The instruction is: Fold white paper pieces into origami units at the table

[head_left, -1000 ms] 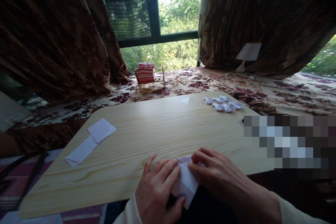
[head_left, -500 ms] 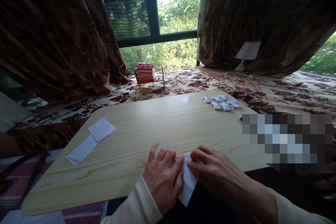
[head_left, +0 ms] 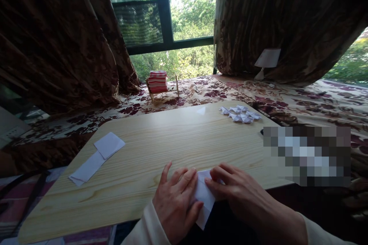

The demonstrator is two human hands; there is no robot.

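Note:
A folded sheet of white paper (head_left: 204, 195) lies at the near edge of the table, its lower corner sticking out over the edge. My left hand (head_left: 176, 201) holds its left side, the thumb resting on top and the little finger raised off the table. On the right side, my right hand (head_left: 230, 183) pinches the upper edge between thumb and bent fingers. The fold under the right fingertips is partly hidden.
Folded white papers (head_left: 99, 157) overlap on the left of the table (head_left: 138, 149). Several small folded paper pieces (head_left: 240, 114) cluster at the far right corner. Beyond are a stack of striped cloths (head_left: 158, 81) on a small rack and a lamp (head_left: 268, 58). A blurred patch covers the right edge.
The left fingers have slid slightly left and show more of the paper. My right hand keeps its pinch with little movement. The view has shifted a little.

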